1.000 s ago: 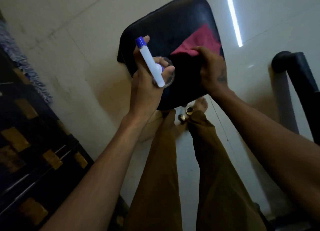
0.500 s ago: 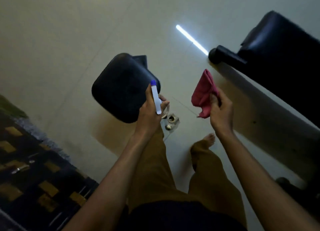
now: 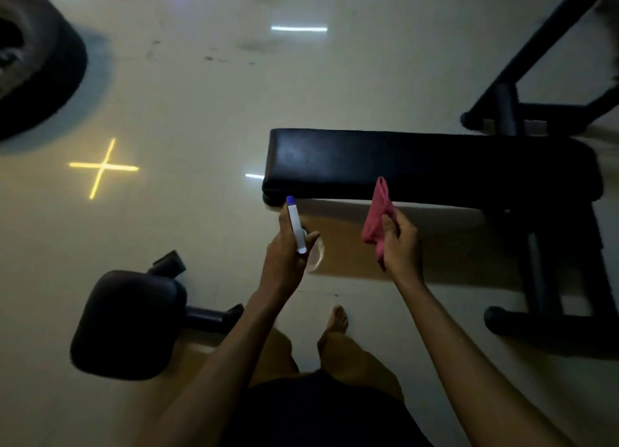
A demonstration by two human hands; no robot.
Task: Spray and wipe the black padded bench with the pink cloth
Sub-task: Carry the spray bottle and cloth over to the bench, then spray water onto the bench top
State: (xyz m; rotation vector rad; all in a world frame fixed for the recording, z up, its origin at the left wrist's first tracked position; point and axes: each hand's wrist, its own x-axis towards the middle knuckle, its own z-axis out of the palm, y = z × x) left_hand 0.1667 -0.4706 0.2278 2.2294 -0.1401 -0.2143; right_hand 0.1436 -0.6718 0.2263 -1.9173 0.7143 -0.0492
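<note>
Both your arms are stretched out in front, left hand [image 3: 288, 245] curled round the spray bottle [image 3: 296, 227], right hand [image 3: 400, 242] pinching the bunched pink cloth [image 3: 376, 215].

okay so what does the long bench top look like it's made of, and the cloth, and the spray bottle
Long bench top: padded black vinyl or leather, likely; smooth, faint sheen, rounded edges. Pink cloth, held by the right hand: soft fabric, matte, bunched and drooping. Spray bottle, held by the left hand: plastic, apparently; white nozzle, blue tip, clear body.
</note>
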